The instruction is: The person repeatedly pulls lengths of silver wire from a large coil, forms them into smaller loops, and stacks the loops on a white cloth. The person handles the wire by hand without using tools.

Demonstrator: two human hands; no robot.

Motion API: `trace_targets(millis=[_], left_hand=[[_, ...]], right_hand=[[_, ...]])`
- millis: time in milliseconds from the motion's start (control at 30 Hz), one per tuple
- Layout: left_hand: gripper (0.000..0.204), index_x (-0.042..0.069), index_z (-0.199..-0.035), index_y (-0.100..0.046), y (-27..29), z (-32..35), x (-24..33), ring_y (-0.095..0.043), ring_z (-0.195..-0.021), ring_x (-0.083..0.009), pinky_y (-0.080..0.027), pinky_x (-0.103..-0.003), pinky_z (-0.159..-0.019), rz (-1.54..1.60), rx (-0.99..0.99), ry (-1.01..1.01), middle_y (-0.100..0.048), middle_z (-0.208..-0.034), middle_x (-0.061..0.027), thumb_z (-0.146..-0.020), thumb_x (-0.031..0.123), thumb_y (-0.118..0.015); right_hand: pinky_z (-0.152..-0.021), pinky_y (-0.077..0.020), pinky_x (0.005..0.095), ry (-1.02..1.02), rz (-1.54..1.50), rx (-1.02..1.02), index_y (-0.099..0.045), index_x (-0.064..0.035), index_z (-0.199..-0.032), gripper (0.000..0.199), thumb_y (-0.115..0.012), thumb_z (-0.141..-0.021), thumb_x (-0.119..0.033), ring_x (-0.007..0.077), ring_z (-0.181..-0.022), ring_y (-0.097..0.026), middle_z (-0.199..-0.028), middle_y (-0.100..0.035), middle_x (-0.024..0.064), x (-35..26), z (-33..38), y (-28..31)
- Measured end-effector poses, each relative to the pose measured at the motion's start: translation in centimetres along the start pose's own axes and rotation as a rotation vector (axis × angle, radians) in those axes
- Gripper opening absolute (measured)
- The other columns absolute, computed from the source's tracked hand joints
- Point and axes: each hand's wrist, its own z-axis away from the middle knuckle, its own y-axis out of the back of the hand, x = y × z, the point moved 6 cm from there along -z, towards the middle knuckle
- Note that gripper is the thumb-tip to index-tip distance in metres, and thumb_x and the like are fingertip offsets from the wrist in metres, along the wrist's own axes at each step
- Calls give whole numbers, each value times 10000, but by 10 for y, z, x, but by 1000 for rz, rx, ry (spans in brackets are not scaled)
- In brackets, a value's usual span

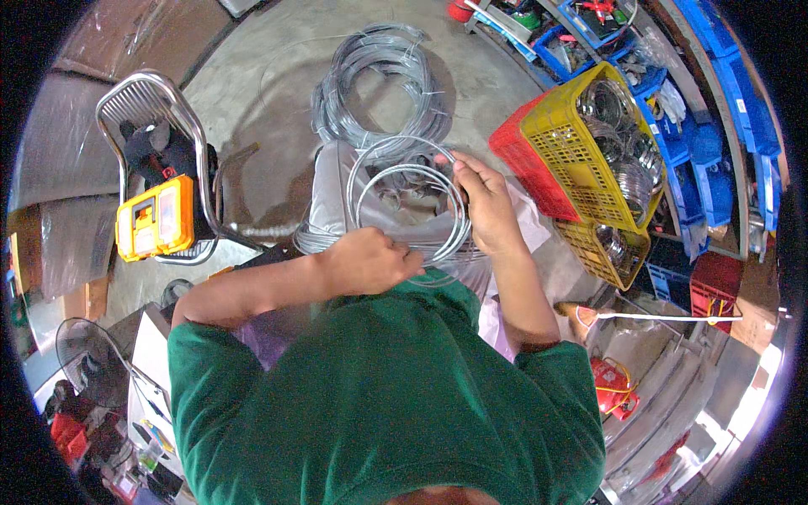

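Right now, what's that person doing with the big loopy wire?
Somebody in a green shirt is handling a coil of grey wire. The right hand grips its upper right; the left hand is curled by its lower edge, its hold unclear. A bigger wire bundle lies ahead on the floor, and a yellow crate of metal coils sits at the right.

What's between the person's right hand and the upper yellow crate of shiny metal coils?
In the head view, a narrow strip of grey floor and then a red crate lie between the right hand and that yellow crate.
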Motion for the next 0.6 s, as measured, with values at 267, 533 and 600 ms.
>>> trace_targets(millis=[267, 533, 600], left_hand=[[254, 78, -865, -572, 4, 2, -28, -662, -631, -269, -540, -402, -572, -52, 137, 104, -603, -699, -73, -928, 325, -579], [255, 60, -843, -528, 19, 1, -29, -645, -607, -273, -524, -407, -546, 95, 175, 68, -583, -686, -82, -923, 297, -583], [263, 62, -830, -524, 18, 2, -19, -635, -589, -282, -513, -408, -518, 201, 193, 37, -576, -676, -82, -919, 300, -595]], right_hand=[[-790, -562, 419, -281, -664, -91, -426, -106, -1430, 768, -291, -962, -700, 263, -989, -654, -1070, -666, 167, 37, 0, -14], [-641, -528, 396, 265, 788, -371, -712, -48, -1024, 253, -659, -930, -277, 321, -697, -670, -865, -692, 149, 33, 73, -29], [-634, -530, 402, 402, 853, -421, -716, -65, -1035, 259, -656, -928, -293, 320, -705, -671, -860, -697, 138, 15, 85, -23]])
